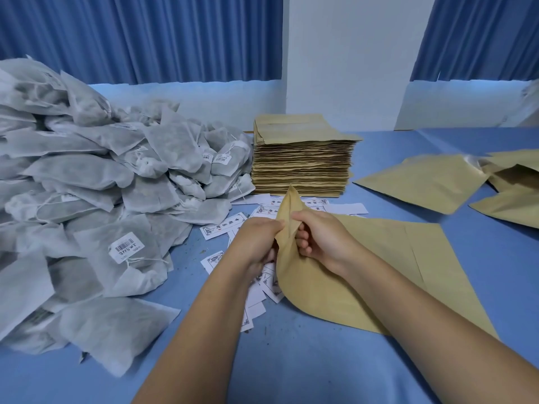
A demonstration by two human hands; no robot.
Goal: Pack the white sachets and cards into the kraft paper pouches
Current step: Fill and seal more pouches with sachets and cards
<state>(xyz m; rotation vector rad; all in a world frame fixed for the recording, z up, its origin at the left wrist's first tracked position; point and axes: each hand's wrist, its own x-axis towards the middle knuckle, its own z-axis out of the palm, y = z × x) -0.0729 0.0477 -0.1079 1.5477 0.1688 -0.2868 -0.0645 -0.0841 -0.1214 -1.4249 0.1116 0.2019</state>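
Observation:
A kraft paper pouch [344, 275] lies slanted in front of me, its mouth end raised. My left hand [256, 243] pinches one side of the mouth and my right hand [318, 237] pinches the other, fingers curled into the opening. Several white printed cards [221, 228] lie scattered on the blue table [291, 360] under and around my hands. A big heap of white sachets [87, 193] with barcode labels fills the left side. What is inside the pouch is hidden.
A tall stack of flat kraft pouches [303, 158] stands behind the cards. More kraft pouches [425, 182] lie loose at the right, one [513, 173] gaping. Blue curtains and a white wall close the back.

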